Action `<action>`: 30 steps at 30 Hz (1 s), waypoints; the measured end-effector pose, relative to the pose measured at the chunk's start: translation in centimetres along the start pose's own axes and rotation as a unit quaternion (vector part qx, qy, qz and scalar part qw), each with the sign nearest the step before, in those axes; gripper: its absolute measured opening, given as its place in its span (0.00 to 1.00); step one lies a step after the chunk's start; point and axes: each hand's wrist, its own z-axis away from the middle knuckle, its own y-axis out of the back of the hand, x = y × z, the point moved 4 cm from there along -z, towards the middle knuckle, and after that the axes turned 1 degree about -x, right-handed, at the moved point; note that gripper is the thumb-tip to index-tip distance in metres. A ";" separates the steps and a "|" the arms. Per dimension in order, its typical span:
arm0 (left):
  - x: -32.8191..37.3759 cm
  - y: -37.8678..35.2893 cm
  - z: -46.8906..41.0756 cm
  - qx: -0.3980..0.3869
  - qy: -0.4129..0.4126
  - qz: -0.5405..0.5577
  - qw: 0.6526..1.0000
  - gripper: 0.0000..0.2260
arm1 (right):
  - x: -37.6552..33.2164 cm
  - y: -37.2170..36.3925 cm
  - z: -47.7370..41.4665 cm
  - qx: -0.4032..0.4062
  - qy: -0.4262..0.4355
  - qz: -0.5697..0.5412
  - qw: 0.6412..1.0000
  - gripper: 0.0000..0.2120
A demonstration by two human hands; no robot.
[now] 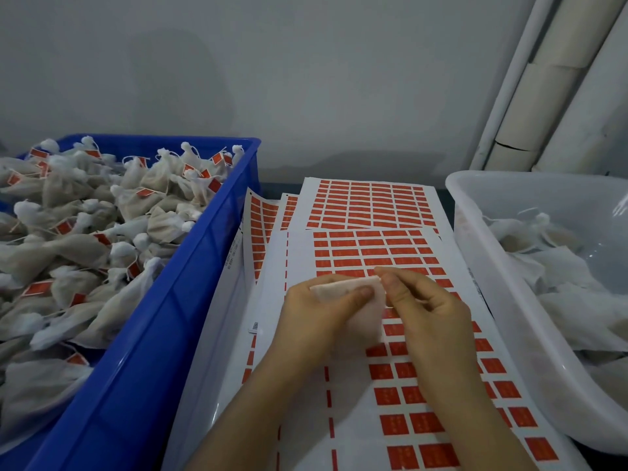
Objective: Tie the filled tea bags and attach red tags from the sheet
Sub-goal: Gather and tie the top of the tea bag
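Two hands meet at centre frame over the tag sheet (390, 253). The left hand (326, 311) grips a tea bag (360, 300), thumb curled across its upper edge; the right hand (424, 300) pinches the bag's top corner between thumb and forefinger. The bag hangs between them, just above the rows of red tags (424, 423), and shows neither a knot nor a tag; whether a string is being drawn cannot be told. The step in hand is judged to be closing or tying this bag, with tagging yet to come. At 9 o'clock a blue crate (190, 283) is heaped with finished bags (102, 215), their necks bunched and tied, many carrying red tags on strings; this suggests that much of the batch is done. At 3 o'clock a white tub (475, 205) holds a lower layer of loose bags (560, 266), most of which look flat and untied, with no tags seen; these appear to be the work left. Further sheets (370, 202) lie fanned at 12 o'clock beyond the hands, nearly full of tags, while the near sheet shows bare gaps in its left columns. Pale pipes (543, 96) rise against the wall at 1 o'clock.
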 end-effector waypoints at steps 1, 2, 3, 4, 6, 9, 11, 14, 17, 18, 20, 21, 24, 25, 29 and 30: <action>0.0 0.2 -0.1 0.011 0.010 -0.001 1.000 0.11 | 0.2 0.2 -0.1 0.008 -0.005 0.006 1.000 0.06; 0.0 0.4 -0.2 0.016 0.014 0.002 1.000 0.10 | 0.3 0.4 -0.2 0.013 -0.008 0.011 1.000 0.07; -0.1 0.5 -0.3 0.014 0.011 0.005 1.000 0.09 | 0.4 0.4 -0.2 0.015 -0.008 0.017 1.000 0.07; -0.1 0.5 -0.4 0.009 0.002 0.007 1.000 0.08 | 0.3 0.4 -0.3 0.011 -0.003 0.023 1.000 0.07; 0.1 0.4 -0.4 -0.006 -0.013 0.014 1.000 0.08 | 0.0 0.0 -0.2 -0.005 0.014 0.032 0.999 0.04; 0.3 0.4 -0.3 -0.011 -0.020 0.028 0.999 0.07 | -0.4 -0.2 0.0 -0.021 0.058 0.057 0.997 0.03; 0.6 0.5 -0.2 -0.011 -0.019 0.039 0.999 0.07 | -0.4 -0.1 0.1 -0.013 0.077 0.069 0.995 0.03; 1.0 0.4 0.1 -0.012 -0.027 0.035 0.999 0.15 | -0.5 0.0 0.2 0.002 0.095 0.086 0.992 0.03; 0.9 0.5 0.0 0.004 -0.014 0.020 1.000 0.13 | -0.7 -0.1 0.2 0.008 0.113 0.110 0.988 0.02; 0.8 0.5 0.0 0.008 -0.010 0.016 1.000 0.11 | -0.8 -0.2 0.2 0.010 0.117 0.116 0.986 0.02; 0.7 0.6 0.0 0.011 -0.005 0.012 1.000 0.08 | -0.8 -0.2 0.2 0.012 0.125 0.122 0.985 0.02; 0.7 0.6 0.0 0.012 -0.005 0.010 1.000 0.07 | -0.9 -0.2 0.3 0.012 0.126 0.123 0.984 0.02; 0.7 0.6 0.0 0.019 -0.011 -0.003 1.000 0.06 | -1.0 -0.4 0.3 0.012 0.136 0.128 0.982 0.02; 0.7 0.5 -0.1 0.024 -0.013 -0.007 1.000 0.06 | -1.1 -0.5 0.4 0.016 0.142 0.131 0.981 0.03; 0.6 0.6 -0.1 0.027 -0.018 0.005 0.999 0.04 | -0.7 -0.1 0.4 0.038 0.111 0.115 0.986 0.02; 0.6 0.5 -0.1 0.013 -0.024 0.014 1.000 0.03 | -0.4 0.0 0.3 0.042 0.090 0.100 0.990 0.04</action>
